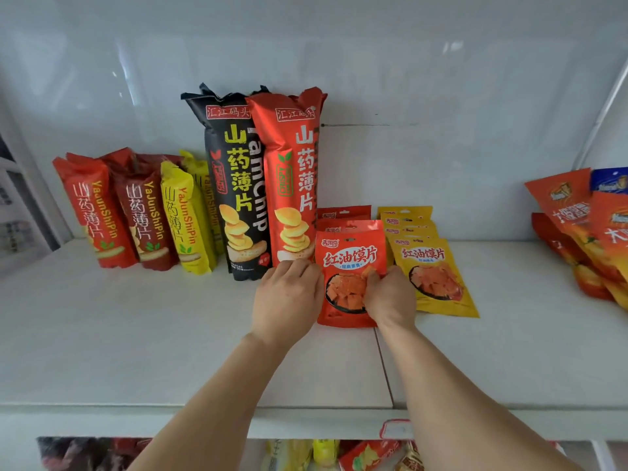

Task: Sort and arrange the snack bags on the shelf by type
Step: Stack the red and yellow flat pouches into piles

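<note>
A small red snack pouch stands at the front of a row of red pouches on the white shelf. My left hand grips its left edge and my right hand pinches its right side. Right beside it stands a row of matching yellow pouches. Behind my left hand stand a tall red chip bag and a tall black chip bag. Further left lean small red bags, dark red bags and yellow bags.
Orange bags and a blue bag lean at the shelf's far right. A lower shelf below holds more snack bags. A price tag hangs on the shelf's front edge.
</note>
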The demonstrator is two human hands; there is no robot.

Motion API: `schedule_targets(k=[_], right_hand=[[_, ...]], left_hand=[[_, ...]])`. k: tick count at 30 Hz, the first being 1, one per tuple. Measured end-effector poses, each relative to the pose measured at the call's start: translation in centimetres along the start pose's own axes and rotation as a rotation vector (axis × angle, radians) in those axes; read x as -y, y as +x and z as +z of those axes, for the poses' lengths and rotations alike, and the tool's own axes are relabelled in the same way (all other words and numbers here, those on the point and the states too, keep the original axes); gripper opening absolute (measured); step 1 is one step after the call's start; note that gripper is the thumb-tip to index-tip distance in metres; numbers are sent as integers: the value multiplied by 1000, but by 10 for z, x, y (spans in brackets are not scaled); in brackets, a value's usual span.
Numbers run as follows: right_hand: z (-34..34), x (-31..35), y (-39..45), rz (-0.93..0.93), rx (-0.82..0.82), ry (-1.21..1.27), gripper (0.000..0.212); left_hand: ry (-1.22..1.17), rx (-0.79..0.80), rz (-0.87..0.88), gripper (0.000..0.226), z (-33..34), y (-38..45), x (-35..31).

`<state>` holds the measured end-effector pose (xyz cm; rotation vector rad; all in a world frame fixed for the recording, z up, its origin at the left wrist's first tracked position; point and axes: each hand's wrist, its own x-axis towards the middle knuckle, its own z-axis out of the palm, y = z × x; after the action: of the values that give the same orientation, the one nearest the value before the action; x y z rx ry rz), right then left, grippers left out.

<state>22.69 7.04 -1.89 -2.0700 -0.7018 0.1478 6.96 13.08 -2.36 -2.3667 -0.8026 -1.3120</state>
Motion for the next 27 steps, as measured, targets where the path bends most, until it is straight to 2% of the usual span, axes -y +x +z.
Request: schedule_targets(k=[4, 8, 13, 20, 27], right_hand=[[-1, 3, -1, -22, -57, 39, 31], [-11, 5, -5, -130, -130, 66, 33], [-56, -12, 5, -307, -158, -105, 33], [-143, -86, 49, -384, -131, -403, 31], [-252, -173, 118, -419, -151, -420, 28]], left_hand=[[1, 14, 8, 14, 4, 0, -4], [-9, 58, 40, 22, 7, 6, -15], [-24, 13, 104, 17, 19, 24, -50], [-50, -30, 221, 14, 66, 60, -144], [-85, -13, 235, 13, 127, 88, -275]])
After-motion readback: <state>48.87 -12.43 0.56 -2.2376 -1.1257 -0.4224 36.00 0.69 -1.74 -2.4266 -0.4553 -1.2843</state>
